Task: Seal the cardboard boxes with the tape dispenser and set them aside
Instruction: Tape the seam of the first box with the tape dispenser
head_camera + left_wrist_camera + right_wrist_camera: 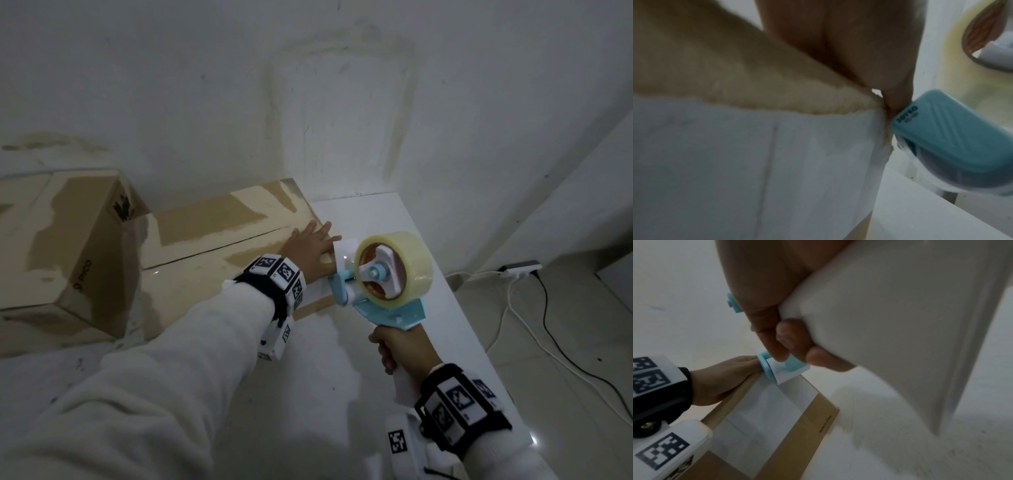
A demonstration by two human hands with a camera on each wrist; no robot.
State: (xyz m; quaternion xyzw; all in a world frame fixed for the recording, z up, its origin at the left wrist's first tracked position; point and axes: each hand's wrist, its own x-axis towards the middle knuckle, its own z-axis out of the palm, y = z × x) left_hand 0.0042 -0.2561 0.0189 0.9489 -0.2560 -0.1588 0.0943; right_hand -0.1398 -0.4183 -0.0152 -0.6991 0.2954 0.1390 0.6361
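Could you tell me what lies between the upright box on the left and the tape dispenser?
The flat box being sealed lies between them, with the left hand pressed on its right end beside the tape dispenser, as the head view shows.

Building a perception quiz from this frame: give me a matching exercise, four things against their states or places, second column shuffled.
Column 1:
1. left hand
2. right hand
3. blue and white plastic tape dispenser with its clear tape roll
4. second brown cardboard box on the far left

Column 2:
A. wrapped around the white handle
B. nose at the right end of the low flat cardboard box
C. stands apart, untouched
D. fingers flat on the box top

Pairs: 1-D, 2-A, 3-B, 4-C
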